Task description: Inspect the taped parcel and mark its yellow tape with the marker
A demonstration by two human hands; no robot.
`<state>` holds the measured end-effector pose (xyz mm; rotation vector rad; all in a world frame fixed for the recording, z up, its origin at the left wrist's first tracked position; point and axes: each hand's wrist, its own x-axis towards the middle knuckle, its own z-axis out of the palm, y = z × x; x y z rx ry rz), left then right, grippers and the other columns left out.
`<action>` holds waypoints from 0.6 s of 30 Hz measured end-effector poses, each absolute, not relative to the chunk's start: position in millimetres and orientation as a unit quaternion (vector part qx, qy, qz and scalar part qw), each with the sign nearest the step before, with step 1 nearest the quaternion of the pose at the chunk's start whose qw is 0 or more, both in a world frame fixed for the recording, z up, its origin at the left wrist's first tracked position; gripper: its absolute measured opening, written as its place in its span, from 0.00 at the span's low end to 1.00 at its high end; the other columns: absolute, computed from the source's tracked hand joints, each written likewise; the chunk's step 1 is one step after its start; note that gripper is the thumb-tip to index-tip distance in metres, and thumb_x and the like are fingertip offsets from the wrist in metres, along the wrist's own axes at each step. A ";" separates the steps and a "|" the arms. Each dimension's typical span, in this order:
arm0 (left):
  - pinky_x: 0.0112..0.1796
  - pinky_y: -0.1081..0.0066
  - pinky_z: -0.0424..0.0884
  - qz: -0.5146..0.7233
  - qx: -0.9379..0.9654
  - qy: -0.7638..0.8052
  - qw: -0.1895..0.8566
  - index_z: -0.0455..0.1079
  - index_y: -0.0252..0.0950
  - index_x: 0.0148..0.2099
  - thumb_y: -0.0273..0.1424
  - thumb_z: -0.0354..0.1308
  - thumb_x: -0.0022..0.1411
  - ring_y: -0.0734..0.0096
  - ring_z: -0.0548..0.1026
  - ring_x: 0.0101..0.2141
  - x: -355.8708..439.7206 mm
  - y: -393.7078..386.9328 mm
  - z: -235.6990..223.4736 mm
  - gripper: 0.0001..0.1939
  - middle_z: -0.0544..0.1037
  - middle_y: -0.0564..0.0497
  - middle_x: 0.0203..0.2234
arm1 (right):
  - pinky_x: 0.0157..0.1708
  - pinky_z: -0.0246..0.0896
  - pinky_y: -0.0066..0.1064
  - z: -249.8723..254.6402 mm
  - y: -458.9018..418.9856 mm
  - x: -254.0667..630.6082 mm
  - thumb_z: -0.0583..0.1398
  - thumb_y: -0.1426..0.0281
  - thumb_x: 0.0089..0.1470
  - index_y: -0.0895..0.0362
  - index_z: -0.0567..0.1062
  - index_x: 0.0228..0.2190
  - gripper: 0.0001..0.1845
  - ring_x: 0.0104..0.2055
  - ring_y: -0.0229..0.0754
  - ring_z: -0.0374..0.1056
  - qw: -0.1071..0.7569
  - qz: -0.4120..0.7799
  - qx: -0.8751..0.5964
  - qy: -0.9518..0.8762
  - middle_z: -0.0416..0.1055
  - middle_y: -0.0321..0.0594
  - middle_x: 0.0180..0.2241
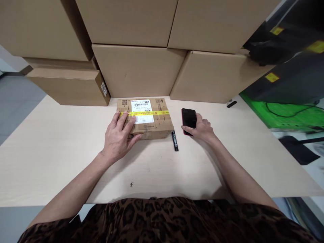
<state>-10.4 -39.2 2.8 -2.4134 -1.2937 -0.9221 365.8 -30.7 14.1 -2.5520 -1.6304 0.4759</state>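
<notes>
My left hand (116,137) rests with spread fingers on the left part of a small cardboard box (162,125); its thumb lies by the box's near edge. The box lies flat, with a white shipping label (141,105) and a strip of yellow tape (162,112) across its top. To the right, my right hand (204,129) grips a dark smartphone (188,115) with a reddish edge between thumb and fingers. The phone appears to lie on the table. Between box and phone is a black marker pen (175,142), its far end close to the box's corner.
Large cardboard cartons (141,71) are stacked along the back of the pale table (63,162). At the left stands a flatter carton (76,88). A small black object (232,104) lies at the back right. Beyond the right edge is a green surface (275,116) with a dark cable.
</notes>
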 end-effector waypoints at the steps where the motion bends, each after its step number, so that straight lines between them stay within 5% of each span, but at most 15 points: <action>1: 0.66 0.39 0.69 -0.321 -0.828 -0.441 0.131 0.66 0.42 0.70 0.56 0.60 0.70 0.34 0.65 0.71 -10.3 -39.1 2.4 0.36 0.73 0.35 0.68 | 0.64 0.61 0.58 13.2 -28.3 366.7 0.66 0.47 0.57 0.63 0.49 0.74 0.58 0.69 0.75 0.62 0.055 0.167 -0.833 -0.524 0.65 0.71 0.64; 6: 0.65 0.38 0.71 -0.324 -0.829 -0.436 0.135 0.66 0.43 0.70 0.56 0.59 0.70 0.32 0.66 0.71 -9.8 -39.8 2.3 0.35 0.73 0.35 0.68 | 0.66 0.60 0.57 9.1 -16.5 379.8 0.72 0.49 0.48 0.64 0.47 0.74 0.67 0.71 0.74 0.61 0.126 0.228 -0.827 -0.498 0.62 0.73 0.69; 11: 0.62 0.39 0.74 -0.324 -0.832 -0.426 0.147 0.66 0.41 0.69 0.56 0.59 0.70 0.30 0.68 0.69 -9.4 -40.3 3.7 0.35 0.74 0.32 0.67 | 0.62 0.68 0.52 4.3 -12.3 391.9 0.76 0.48 0.38 0.61 0.53 0.70 0.68 0.65 0.68 0.70 0.182 0.268 -0.812 -0.486 0.68 0.67 0.65; 15: 0.63 0.37 0.72 -0.319 -0.830 -0.441 0.123 0.66 0.43 0.70 0.57 0.58 0.70 0.31 0.66 0.70 -10.0 -39.6 2.5 0.35 0.72 0.35 0.68 | 0.57 0.70 0.53 -4.2 -12.0 400.3 0.78 0.51 0.34 0.58 0.60 0.65 0.63 0.61 0.68 0.73 0.227 0.268 -0.811 -0.468 0.74 0.62 0.59; 18: 0.63 0.38 0.72 -0.317 -0.830 -0.442 0.122 0.66 0.44 0.70 0.57 0.58 0.70 0.31 0.66 0.71 -10.6 -38.9 1.2 0.36 0.72 0.36 0.68 | 0.46 0.75 0.51 -10.4 -11.5 406.5 0.81 0.56 0.29 0.55 0.69 0.53 0.51 0.50 0.65 0.77 0.268 0.275 -0.797 -0.465 0.80 0.53 0.46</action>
